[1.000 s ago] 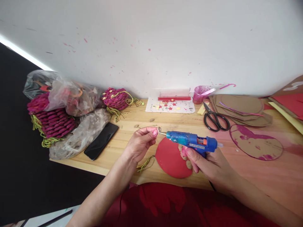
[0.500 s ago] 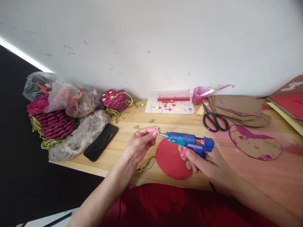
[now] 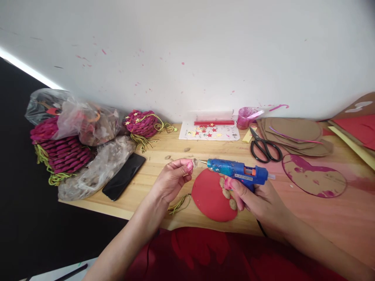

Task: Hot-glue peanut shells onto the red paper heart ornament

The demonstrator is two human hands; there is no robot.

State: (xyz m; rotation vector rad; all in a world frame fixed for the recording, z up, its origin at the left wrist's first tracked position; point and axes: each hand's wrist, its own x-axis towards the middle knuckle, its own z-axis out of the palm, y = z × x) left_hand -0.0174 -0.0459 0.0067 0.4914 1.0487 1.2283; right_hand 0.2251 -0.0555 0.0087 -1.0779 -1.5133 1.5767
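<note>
Between thumb and fingertips, my left hand point(image 3: 175, 175) pinches a small brown shell-like piece point(image 3: 195, 162). My right hand point(image 3: 258, 201) grips a blue hot glue gun point(image 3: 234, 170), its metal nozzle pointing left, a short gap from the piece. A glue stick pokes out of the gun's back end. Below the gun lies a red oval sheet point(image 3: 209, 199) with several similar brown pieces point(image 3: 233, 204) along its right edge, partly hidden by my right hand. A bundle of green-yellow thread point(image 3: 179, 205) rests left of the sheet.
Black scissors point(image 3: 266, 150) lie near stacked cardboard shapes point(image 3: 295, 130) and a pink-stained cardboard oval point(image 3: 315, 177). Star cutouts sit on white paper point(image 3: 187, 134) beside a pink cup point(image 3: 245, 117). At left are a phone point(image 3: 124, 175), plastic bags point(image 3: 96, 166) and magenta woven items point(image 3: 68, 154).
The glue gun has moved slightly right and up, so its nozzle is now apart from the small piece. My left hand keeps its pinch, almost in place.
</note>
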